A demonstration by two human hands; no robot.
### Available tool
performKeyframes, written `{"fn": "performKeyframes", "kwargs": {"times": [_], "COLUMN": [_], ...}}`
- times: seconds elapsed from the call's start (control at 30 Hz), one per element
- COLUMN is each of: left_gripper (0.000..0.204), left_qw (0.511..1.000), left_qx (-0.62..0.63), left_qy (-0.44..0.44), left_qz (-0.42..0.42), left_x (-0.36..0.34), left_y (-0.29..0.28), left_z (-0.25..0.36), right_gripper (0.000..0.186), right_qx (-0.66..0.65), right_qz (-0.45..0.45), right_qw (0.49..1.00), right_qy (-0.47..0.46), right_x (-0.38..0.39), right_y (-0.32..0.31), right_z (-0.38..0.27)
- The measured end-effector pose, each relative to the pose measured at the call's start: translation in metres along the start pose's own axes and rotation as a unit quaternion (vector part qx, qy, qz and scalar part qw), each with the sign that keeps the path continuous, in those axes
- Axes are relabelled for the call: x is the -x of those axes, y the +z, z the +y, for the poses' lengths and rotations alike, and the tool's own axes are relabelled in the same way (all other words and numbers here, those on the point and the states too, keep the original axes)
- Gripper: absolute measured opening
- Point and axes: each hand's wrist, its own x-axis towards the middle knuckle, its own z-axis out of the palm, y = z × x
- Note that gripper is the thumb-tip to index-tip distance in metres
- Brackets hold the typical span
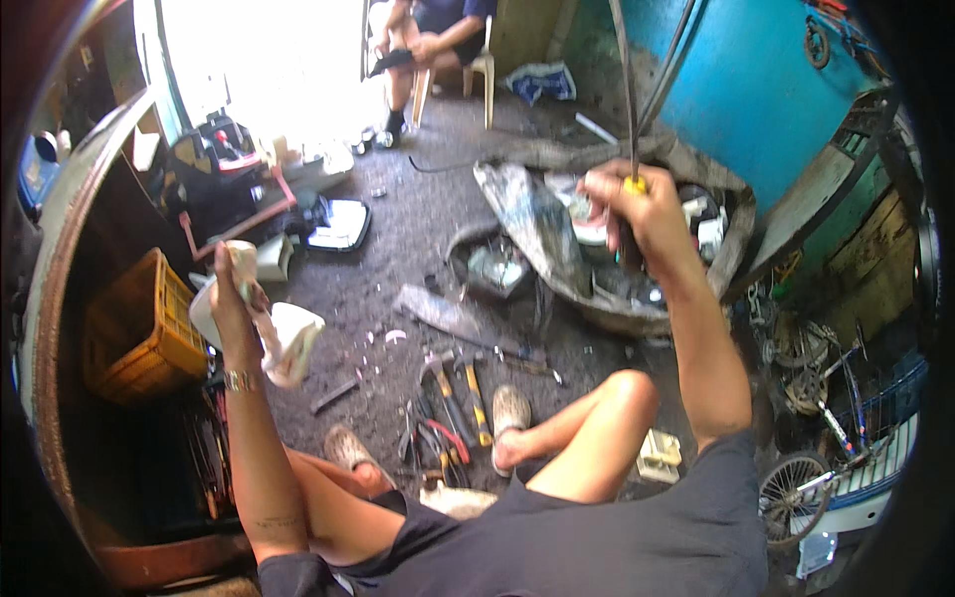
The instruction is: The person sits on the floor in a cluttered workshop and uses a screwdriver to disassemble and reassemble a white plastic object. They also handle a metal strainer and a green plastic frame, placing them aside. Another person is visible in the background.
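Observation:
My left hand, raised at the left with a watch on its wrist, is closed around a curved white plastic piece with brownish stains. In my raised right hand is a screwdriver with a yellow collar. Its long dark shaft points up out of the view, and part of the dark handle shows below my fist. On the ground between my feet lie a hammer, a second tool with a yellow handle and pliers with red grips.
A large worn sack of scrap spreads at the right, beside a black container. An orange crate stands at the left. A small bicycle leans at the lower right. Another person sits on a chair at the back.

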Motion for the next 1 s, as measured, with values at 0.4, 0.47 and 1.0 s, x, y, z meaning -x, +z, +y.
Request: {"fn": "performKeyframes", "kwargs": {"times": [0.4, 0.47, 1.0], "left_gripper": [0.051, 0.049, 0.043], "left_qw": [0.999, 0.998, 0.888], "left_qx": [0.017, 0.023, -0.316], "left_qy": [0.011, -0.006, 0.325], "left_qz": [-0.035, -0.050, -0.071], "left_x": [0.005, 0.006, -0.033], "left_y": [-0.002, -0.004, -0.005], "left_z": [0.004, 0.002, -0.045], "right_gripper": [0.020, 0.019, 0.024], "right_qx": [-0.031, -0.038, -0.074], "right_qz": [-0.069, -0.068, -0.023], "right_qw": [0.995, 0.995, 0.995], "right_qy": [0.057, 0.056, 0.063], "right_x": [0.044, 0.045, 0.037], "right_y": [-0.001, 0.000, 0.034], "right_z": [-0.022, -0.020, -0.005]}}
